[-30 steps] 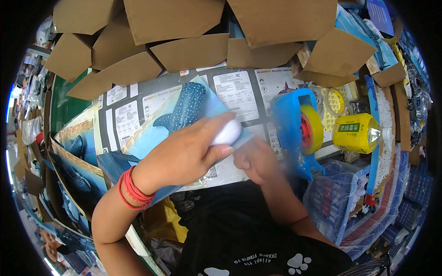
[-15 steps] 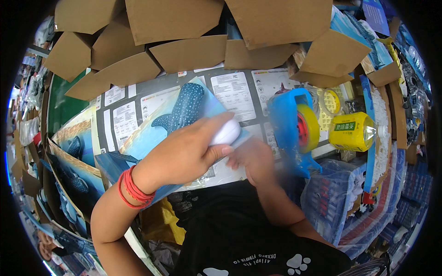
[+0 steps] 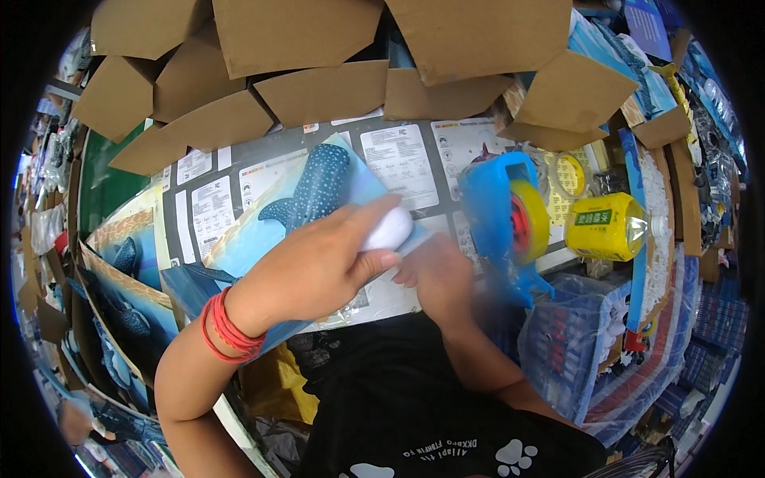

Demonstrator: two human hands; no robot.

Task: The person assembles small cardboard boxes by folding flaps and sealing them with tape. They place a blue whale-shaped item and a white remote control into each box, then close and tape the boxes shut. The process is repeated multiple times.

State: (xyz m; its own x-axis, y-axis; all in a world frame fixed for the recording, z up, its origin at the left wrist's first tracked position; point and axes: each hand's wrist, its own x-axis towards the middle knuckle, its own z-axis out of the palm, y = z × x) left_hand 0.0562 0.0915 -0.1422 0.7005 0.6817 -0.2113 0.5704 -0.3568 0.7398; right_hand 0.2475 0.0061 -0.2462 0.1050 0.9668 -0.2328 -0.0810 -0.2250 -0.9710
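My left hand point(image 3: 319, 255), with red bands at the wrist, is closed around a smooth white rounded object point(image 3: 390, 229); its exact kind does not show. That hand rests over a blue and sand-coloured printed package point(image 3: 239, 231) bearing a spotted whale shark point(image 3: 320, 183), which lies at a slant on the table. Close by on the right, my right hand point(image 3: 443, 279) has its fingers curled at the package's right corner, beside the white object. Slight blur and the hand itself hide what those fingers pinch, if anything.
Right of my hands stands a blue tape dispenser point(image 3: 502, 231) with a yellow roll, then a yellow-labelled bottle point(image 3: 607, 227). A clear-wrapped crate point(image 3: 566, 334) sits below them. Cardboard flaps point(image 3: 319, 92) line the far edge. Open whale-shark boxes point(image 3: 131, 295) stand at left.
My right hand is less blurred and sits slightly left of where it was. The left hand keeps its grip on the white object; the whole view has shifted a little.
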